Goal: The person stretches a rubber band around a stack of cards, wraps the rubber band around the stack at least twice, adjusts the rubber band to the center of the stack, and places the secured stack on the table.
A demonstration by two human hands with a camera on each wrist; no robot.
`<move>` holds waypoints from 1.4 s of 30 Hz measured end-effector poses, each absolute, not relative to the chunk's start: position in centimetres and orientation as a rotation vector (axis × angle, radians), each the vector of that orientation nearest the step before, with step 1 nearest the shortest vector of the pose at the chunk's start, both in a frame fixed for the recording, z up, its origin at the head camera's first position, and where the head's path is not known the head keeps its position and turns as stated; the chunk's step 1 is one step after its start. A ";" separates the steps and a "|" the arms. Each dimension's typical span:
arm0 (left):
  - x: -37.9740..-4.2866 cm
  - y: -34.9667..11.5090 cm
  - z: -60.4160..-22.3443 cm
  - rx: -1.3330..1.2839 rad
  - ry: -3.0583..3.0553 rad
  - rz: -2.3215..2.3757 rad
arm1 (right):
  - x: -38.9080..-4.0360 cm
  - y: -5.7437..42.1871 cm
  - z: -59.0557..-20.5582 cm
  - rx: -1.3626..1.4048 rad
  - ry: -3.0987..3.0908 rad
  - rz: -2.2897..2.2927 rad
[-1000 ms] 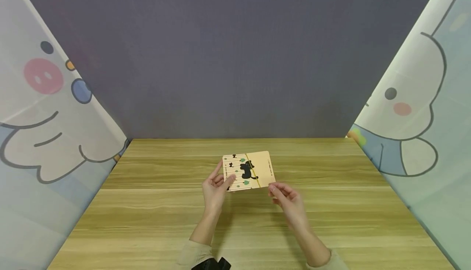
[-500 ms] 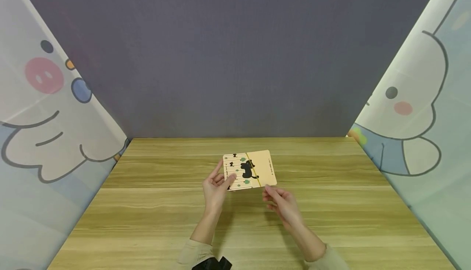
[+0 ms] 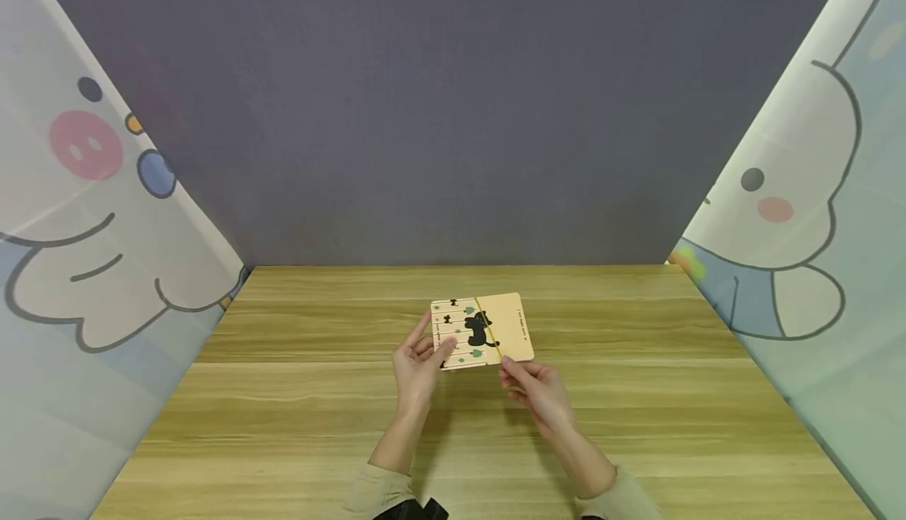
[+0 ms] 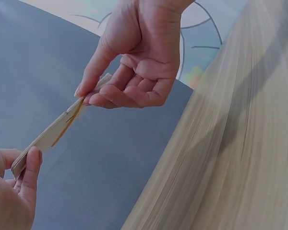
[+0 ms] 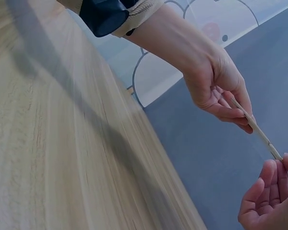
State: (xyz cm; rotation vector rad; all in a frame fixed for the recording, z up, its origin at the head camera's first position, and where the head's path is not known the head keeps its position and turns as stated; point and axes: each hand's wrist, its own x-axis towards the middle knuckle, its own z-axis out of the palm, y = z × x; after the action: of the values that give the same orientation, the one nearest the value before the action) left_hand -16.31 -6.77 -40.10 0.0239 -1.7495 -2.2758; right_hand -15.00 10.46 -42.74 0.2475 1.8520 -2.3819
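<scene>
A thin cream notebook [image 3: 511, 327], printed with a black animal and a fence pattern, is held above the table. A narrow yellow elastic band [image 3: 488, 323] runs slantwise across its cover. My left hand [image 3: 415, 370] grips the patterned left end, thumb on top and fingers beneath. My right hand [image 3: 541, 394] pinches at the lower edge, where the band meets it; the fingertips partly hide that spot. Seen edge-on in the left wrist view, the notebook [image 4: 43, 136] shows several layers, and the band [image 4: 67, 125] slants along it.
Below the hands lies a wood-grain table [image 3: 283, 425]. A dark grey panel [image 3: 453, 111] stands behind it. Cartoon-printed sheets flank both sides, the left sheet [image 3: 92, 284] and the right sheet [image 3: 793, 284].
My right hand has slid left along the notebook's lower edge, from its right corner to the elastic band. My left hand and the notebook have barely moved.
</scene>
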 end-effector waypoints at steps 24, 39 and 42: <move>-16.1 -6.9 -40.1 -0.032 -1.756 -2.274 | -14.7 9.1 -42.8 0.279 1.917 -2.351; -16.2 -6.5 -40.2 -0.018 -1.775 -2.276 | -14.8 8.3 -42.6 0.211 1.820 -2.326; -16.1 -6.6 -40.2 -0.009 -1.767 -2.281 | -14.7 8.3 -42.5 0.212 1.815 -2.317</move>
State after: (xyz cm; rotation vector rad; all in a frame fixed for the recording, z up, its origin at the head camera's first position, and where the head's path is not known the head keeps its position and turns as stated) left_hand -16.12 -6.60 -40.19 -0.0094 -1.7672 -2.2812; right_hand -14.72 8.30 -42.52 0.2121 1.8148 -2.3170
